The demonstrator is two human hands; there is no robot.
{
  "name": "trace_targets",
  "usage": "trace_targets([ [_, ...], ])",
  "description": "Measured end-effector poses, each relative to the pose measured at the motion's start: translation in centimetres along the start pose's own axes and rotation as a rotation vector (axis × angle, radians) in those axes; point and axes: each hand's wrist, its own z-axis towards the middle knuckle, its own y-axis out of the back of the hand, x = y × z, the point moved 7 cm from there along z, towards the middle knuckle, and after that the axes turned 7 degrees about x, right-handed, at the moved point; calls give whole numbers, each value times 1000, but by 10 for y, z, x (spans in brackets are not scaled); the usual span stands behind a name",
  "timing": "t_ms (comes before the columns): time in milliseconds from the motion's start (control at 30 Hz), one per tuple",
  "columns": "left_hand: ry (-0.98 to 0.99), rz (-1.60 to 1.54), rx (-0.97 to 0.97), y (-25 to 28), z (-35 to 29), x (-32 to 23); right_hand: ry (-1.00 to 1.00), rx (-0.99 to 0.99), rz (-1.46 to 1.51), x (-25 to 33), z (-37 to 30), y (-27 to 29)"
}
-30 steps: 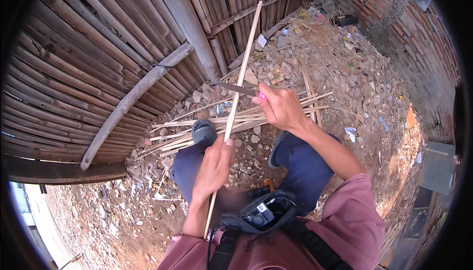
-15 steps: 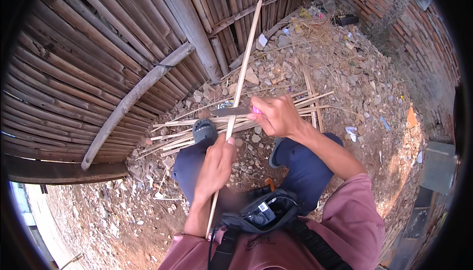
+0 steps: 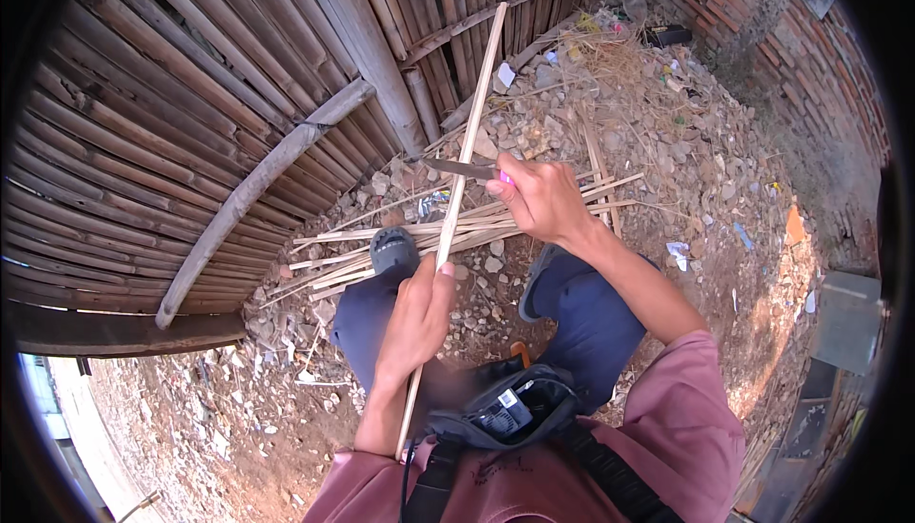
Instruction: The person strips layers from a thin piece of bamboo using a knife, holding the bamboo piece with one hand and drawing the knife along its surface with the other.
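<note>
My left hand (image 3: 419, 313) is closed round a long, pale bamboo strip (image 3: 474, 118), which slants from beside my left forearm up and away to the far side. In my right hand (image 3: 545, 201) is a knife (image 3: 464, 169) with a dark blade and a bit of pink handle showing. The blade lies across the strip, above my left hand, and appears to touch it. Beneath, several similar pale strips (image 3: 357, 234) lie in a loose pile on the ground between and beyond my feet.
A bamboo slat wall (image 3: 191, 113) with a round pole rail rises at the left. A brick wall (image 3: 829, 94) stands at the right. Stones and litter (image 3: 667, 132) cover the ground. An open black bag (image 3: 515, 413) sits at my waist. My left shoe (image 3: 394, 250) stands by the pile.
My right hand has slid the knife up along the strip, away from my left hand, and the blade is tilted differently. My left hand keeps its place on the strip.
</note>
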Motion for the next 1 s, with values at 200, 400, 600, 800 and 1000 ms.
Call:
trace_targets([
  [200,20,-21,32,3,0,7,-23,23,95,2,-1,2],
  [400,44,-184,78,0,1,15,23,111,239,13,-6,-9],
  [600,115,-209,90,0,1,10,76,57,363,18,-8,-9],
  [800,59,-159,23,3,2,9,295,-75,332,32,-14,7],
  [1000,38,-125,21,1,3,5,328,-61,84,43,-19,4],
])
